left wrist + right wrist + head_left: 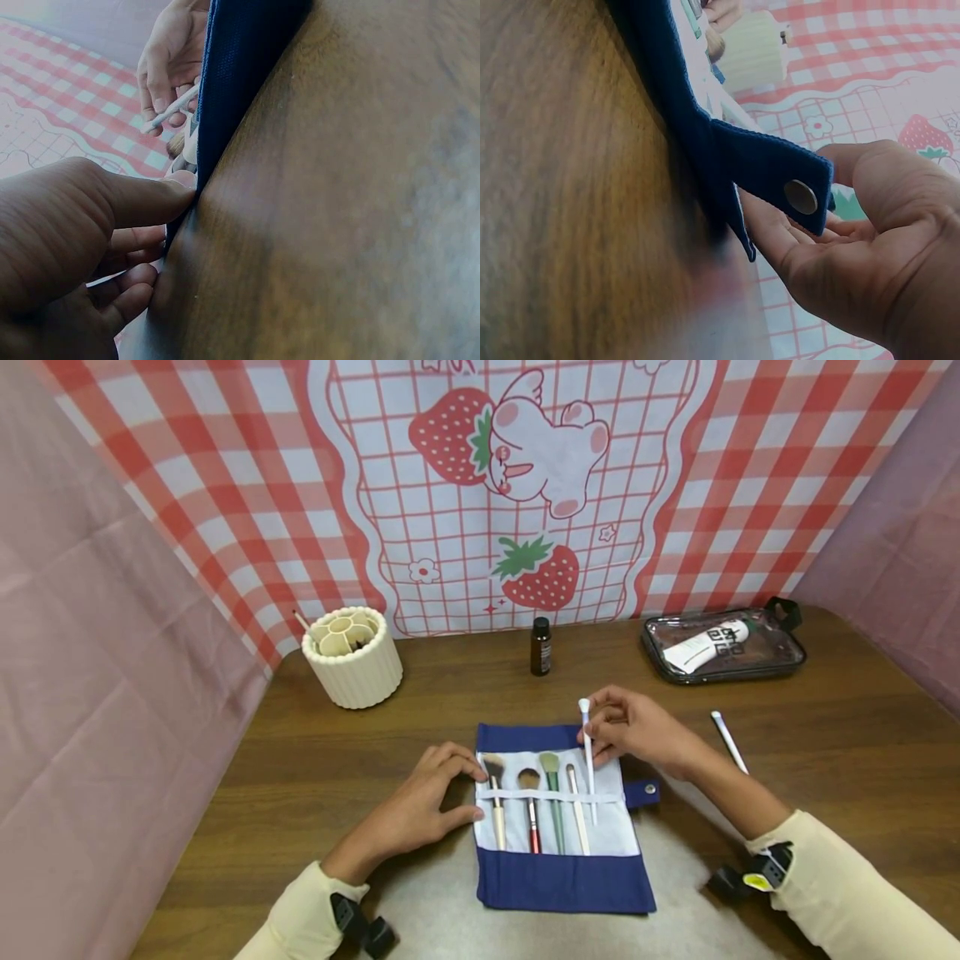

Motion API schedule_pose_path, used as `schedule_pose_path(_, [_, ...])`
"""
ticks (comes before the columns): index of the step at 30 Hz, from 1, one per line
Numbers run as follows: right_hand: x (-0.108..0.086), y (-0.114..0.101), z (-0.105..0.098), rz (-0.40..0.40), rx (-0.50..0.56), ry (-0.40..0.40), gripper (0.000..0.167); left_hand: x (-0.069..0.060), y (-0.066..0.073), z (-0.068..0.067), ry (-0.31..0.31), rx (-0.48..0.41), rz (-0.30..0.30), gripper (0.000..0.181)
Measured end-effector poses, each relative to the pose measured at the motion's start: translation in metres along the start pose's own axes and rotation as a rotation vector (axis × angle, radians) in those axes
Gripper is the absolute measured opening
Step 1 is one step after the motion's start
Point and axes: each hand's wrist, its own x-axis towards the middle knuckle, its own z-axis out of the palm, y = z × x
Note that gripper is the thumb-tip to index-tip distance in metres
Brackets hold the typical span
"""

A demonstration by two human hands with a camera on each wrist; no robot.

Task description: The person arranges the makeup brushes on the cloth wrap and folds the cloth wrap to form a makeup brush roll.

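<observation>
A navy brush roll lies unfolded, its pale lining holding several makeup brushes under a white elastic band. My right hand pinches a slim white brush near its head; the lower handle reaches the band at the roll's right side. At the left edge, my left hand touches the roll with thumb and fingers, the thumb against the fabric edge in the left wrist view. In the right wrist view the snap tab sticks out in front of my right hand, hiding some fingers.
Another white brush lies on the wooden table, right of my right hand. Behind stand a cream ribbed holder at left and a dark bottle in the middle. A clear pouch with a white tube lies back right.
</observation>
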Motion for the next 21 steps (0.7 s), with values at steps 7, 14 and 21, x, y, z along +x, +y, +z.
schedule_pose_path(7, [-0.007, -0.002, -0.002, 0.001, -0.137, -0.091, 0.030, 0.000, 0.000, -0.001, -0.004, -0.002, 0.001, 0.035])
schedule_pose_path(14, [-0.014, -0.003, -0.004, -0.070, -0.406, -0.151, 0.025, 0.000, 0.000, -0.001, -0.004, -0.003, 0.001, 0.035])
schedule_pose_path(21, [-0.018, -0.005, -0.003, -0.094, -0.508, -0.238, 0.026, 0.000, 0.000, 0.000, 0.005, 0.010, 0.014, 0.036])
